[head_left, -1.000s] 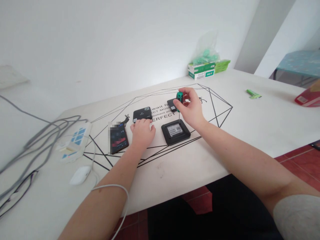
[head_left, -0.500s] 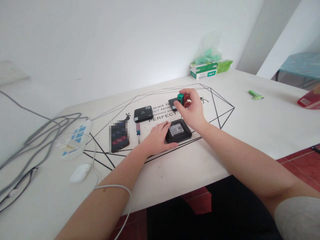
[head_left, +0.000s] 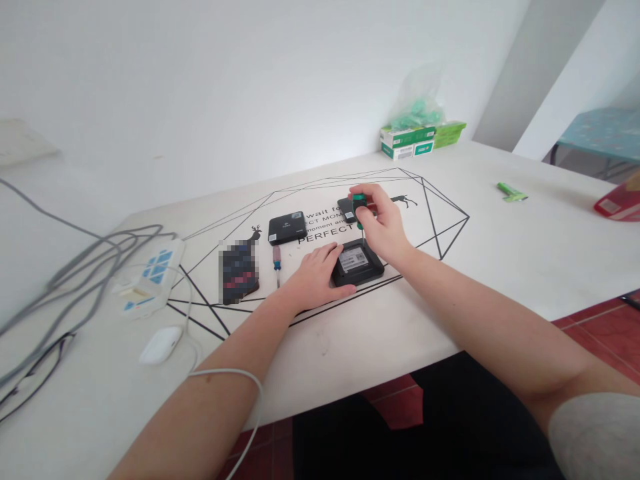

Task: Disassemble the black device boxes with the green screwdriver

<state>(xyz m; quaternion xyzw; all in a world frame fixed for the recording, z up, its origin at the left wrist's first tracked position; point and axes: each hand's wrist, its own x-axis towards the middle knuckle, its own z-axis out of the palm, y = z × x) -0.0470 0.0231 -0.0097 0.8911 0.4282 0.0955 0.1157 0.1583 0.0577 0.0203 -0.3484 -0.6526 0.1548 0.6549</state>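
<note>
My left hand (head_left: 317,277) steadies a square black electronic device (head_left: 371,272) by its left side, thumb along the near edge and fingers at the far left corner. The device lies flat with a white printed label (head_left: 353,260) facing up. In my right hand (head_left: 383,220) is a green and black screwdriver (head_left: 359,200), held upright by the handle. Its thin shaft points down at the far edge of the device; the tip's exact contact is too small to tell. A second screwdriver (head_left: 277,259) with a reddish and blue handle lies left of my left hand.
Behind are a black box (head_left: 287,228) and another dark device (head_left: 345,209), partly hidden by my right hand. A pixelated dark object (head_left: 239,273), power strip (head_left: 153,277), cables and white case (head_left: 161,345) lie left. Green boxes (head_left: 407,136) stand at the wall. A white cable crosses my left forearm.
My right hand has shifted its fingers on the screwdriver handle, which sits slightly lower and more to the left at its top. My left hand and the device have stayed put.
</note>
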